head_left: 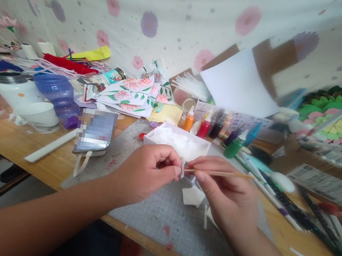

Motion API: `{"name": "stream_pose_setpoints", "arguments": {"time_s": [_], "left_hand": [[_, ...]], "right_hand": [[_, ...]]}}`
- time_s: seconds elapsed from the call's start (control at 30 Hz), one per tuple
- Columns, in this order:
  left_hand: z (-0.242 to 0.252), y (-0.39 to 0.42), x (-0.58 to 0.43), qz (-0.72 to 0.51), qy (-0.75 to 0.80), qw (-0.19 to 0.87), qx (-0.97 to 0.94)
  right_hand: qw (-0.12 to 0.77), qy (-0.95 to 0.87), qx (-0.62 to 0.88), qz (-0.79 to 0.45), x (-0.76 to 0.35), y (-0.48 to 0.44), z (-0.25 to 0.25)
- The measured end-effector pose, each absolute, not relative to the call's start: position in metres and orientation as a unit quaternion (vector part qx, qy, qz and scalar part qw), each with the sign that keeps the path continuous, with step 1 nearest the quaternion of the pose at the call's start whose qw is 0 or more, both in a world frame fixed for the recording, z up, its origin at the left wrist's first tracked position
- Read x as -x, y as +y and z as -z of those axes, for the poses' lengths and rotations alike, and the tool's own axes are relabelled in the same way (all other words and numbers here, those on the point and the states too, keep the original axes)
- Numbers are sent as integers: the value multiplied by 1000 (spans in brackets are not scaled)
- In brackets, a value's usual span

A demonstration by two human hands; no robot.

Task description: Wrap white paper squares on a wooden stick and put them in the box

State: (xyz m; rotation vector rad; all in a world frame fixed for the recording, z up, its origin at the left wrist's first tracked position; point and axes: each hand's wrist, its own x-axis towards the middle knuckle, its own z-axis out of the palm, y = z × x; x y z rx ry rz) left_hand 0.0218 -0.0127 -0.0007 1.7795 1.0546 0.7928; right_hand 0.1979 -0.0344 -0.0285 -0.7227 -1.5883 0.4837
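Note:
Between finger and thumb my left hand [153, 171] pinches a small white piece [182, 167], perhaps paper; its kind is hard to make out. My right hand [228, 194] grips a thin wooden stick [220, 173], whose tip meets the white piece. Both hands are close together over the grey cutting mat [147, 229]. Just behind them is a white box [178, 135] holding soft white material. A white paper cutout [193, 196] lies on the mat beside my right hand, along with narrow white strips [206, 217] partly hidden by that hand.
Several paint bottles [204, 125] stand behind the box. At left are a phone [96, 133] on a stand, a white cup [38, 115] and a blue plastic jar [55, 93]. Brushes [277, 198] and a cardboard box [324, 171] occupy the right side. Floral drawings [131, 93] lie at the back.

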Motion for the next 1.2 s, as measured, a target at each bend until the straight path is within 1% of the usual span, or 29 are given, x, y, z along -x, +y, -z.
{"name": "stream_pose_setpoints", "arguments": {"time_s": [0.6, 0.77, 0.93, 1.2], "left_hand": [[3, -11, -22, -306, 423, 449, -725], [3, -10, -21, -301, 424, 451, -725], [3, -11, -23, -297, 444, 432, -726], [6, -11, -23, -305, 445, 426, -726]], "right_hand": [[612, -702, 306, -199, -199, -34, 29], [600, -718, 304, -179, -200, -34, 29], [589, -736, 299, -147, -199, -35, 28], [585, -741, 301, -136, -198, -34, 28]]}}
